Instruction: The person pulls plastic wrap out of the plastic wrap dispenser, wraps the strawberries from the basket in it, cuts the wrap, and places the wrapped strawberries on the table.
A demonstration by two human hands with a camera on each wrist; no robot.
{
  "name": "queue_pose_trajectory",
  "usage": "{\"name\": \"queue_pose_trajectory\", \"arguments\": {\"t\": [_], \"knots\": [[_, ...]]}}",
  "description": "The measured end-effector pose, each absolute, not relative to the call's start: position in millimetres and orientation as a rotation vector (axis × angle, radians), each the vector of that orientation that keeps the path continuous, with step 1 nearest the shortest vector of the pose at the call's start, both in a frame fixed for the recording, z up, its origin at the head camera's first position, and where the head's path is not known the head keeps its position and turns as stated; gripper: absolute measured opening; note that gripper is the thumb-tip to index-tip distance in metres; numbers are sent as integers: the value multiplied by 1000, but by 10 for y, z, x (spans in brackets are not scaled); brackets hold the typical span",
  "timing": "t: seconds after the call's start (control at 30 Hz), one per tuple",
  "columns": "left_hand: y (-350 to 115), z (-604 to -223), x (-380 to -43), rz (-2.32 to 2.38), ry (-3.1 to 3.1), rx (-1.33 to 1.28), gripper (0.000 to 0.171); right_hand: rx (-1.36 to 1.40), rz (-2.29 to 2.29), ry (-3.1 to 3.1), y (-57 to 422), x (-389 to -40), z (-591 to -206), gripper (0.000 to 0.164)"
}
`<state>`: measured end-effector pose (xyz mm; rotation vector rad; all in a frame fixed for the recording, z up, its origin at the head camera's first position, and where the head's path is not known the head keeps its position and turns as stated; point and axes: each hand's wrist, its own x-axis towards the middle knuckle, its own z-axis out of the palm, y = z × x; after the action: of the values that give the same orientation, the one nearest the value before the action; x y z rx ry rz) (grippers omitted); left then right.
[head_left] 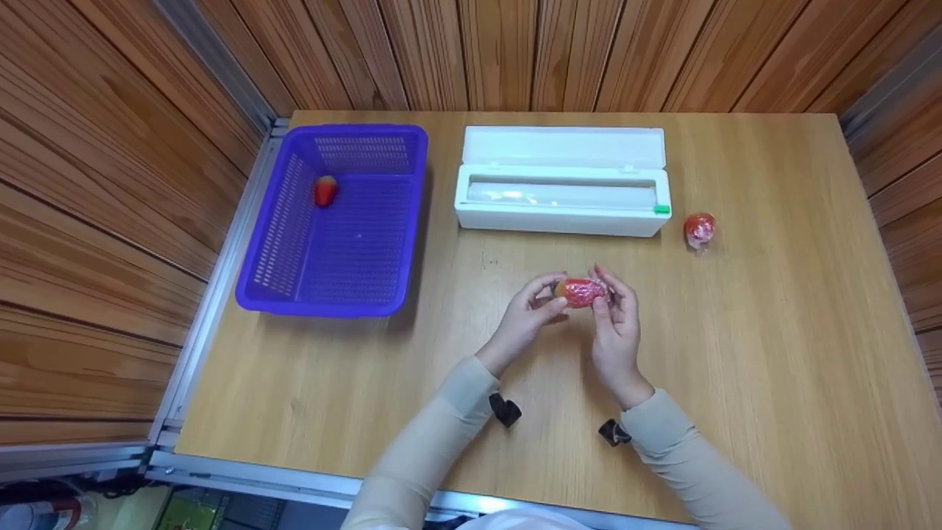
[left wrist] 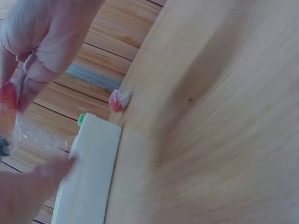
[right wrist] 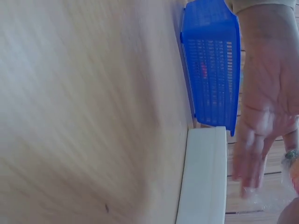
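Note:
In the head view a strawberry (head_left: 581,292) in clear plastic film is held between both hands above the table. My left hand (head_left: 531,313) grips its left, paler end with thumb and fingers. My right hand (head_left: 617,331) pinches the film-covered right end. Loose clear film (left wrist: 35,135) hangs off the fruit in the left wrist view, below the right hand's fingers. The right wrist view shows the left hand (right wrist: 271,93) with several fingers stretched out beside the film, and the strawberry (right wrist: 294,172) cut off at the frame's edge, green leaves showing.
A purple-blue basket (head_left: 401,280) stands at the left, with one bare strawberry (head_left: 324,191) inside. Behind the hands sits a white film box (head_left: 559,222), lid raised, a film roll within and a green slider on its front. Another wrapped strawberry (head_left: 699,230) lies right of the box.

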<state>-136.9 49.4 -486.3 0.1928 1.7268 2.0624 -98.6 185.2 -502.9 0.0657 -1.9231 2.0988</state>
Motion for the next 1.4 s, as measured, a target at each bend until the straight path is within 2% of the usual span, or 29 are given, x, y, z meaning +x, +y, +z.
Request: {"name": "queue_pose_trajectory", "arguments": {"t": [0.33, 0.7, 0.97, 1.2, 1.4], "knots": [[801, -5094, -1520, 2159, 1546, 120, 41, -130, 2107, -1871, 2096, -911, -5178, 33], [1329, -5194, -1682, 2001, 1743, 185, 35, -437, 1932, -2240, 2522, -912, -5205, 50], [1729, -5283, -1742, 1747, 1897, 211, 19, -654, 1778, -2385, 2931, -996, -5225, 47], [2099, -5302, -1763, 1384, 2038, 426, 35, -875, 1645, -2428, 3392, -1140, -5218, 47], [2461, -5346, -1856, 1311, 1902, 407, 36, -964, 1431, -2514, 3746, -1336, -5276, 37]]}}
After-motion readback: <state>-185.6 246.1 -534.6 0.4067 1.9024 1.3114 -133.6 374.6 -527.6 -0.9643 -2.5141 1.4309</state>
